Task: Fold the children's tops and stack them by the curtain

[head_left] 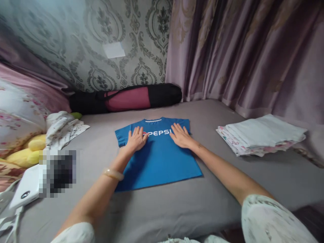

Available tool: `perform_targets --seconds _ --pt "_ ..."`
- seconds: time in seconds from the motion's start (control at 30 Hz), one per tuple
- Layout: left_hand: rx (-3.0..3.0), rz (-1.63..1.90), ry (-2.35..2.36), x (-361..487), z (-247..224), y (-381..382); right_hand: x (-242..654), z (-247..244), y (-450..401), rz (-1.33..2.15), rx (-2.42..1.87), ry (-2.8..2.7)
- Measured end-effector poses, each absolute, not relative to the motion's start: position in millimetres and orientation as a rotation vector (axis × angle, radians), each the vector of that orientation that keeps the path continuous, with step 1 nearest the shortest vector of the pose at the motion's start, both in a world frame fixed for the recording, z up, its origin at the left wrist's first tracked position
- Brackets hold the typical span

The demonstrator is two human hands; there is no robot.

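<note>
A blue T-shirt point(162, 165) with white PEPSI lettering across the chest lies spread out on a grey bed sheet point(162, 211), its collar pointing away from me. My left hand point(137, 138) rests flat on the left side of the chest, fingers spread, partly covering the round logo beside the letters. On the other side my right hand point(181, 136) lies flat near the end of the lettering, fingers stretched out. Neither hand grips the cloth. A pale bangle point(113, 174) circles my left forearm.
A folded stack of light cloth point(263, 135) sits at the right. Along the wall lies a black and maroon long bag point(126, 99). To the left are a crumpled white cloth point(64, 128), a yellow plush thing point(27, 153) and a white device with a cable point(26, 189).
</note>
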State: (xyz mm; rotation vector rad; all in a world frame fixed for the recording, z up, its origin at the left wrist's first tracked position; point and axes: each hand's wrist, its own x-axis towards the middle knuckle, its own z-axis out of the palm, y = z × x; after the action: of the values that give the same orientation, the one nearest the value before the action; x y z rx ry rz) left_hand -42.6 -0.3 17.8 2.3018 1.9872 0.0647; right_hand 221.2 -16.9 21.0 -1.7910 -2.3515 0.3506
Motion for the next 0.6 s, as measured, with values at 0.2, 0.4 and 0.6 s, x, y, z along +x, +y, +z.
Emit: perform_targets --seconds 0.2,0.4,0.6 --pt "2.617 0.013 1.253 -1.0 15.7 -81.7 229.5 8.5 -101.3 0.351 -1.62 -2.516" --pt "2.681 0.088 1.193 10.2 -1.5 -99.8 234.8 2.0 -112.0 0.33 -1.678 -2.497" --pt "2.747 0.131 1.18 9.9 4.3 -91.7 233.9 1.5 -112.4 0.343 -1.664 -2.458"
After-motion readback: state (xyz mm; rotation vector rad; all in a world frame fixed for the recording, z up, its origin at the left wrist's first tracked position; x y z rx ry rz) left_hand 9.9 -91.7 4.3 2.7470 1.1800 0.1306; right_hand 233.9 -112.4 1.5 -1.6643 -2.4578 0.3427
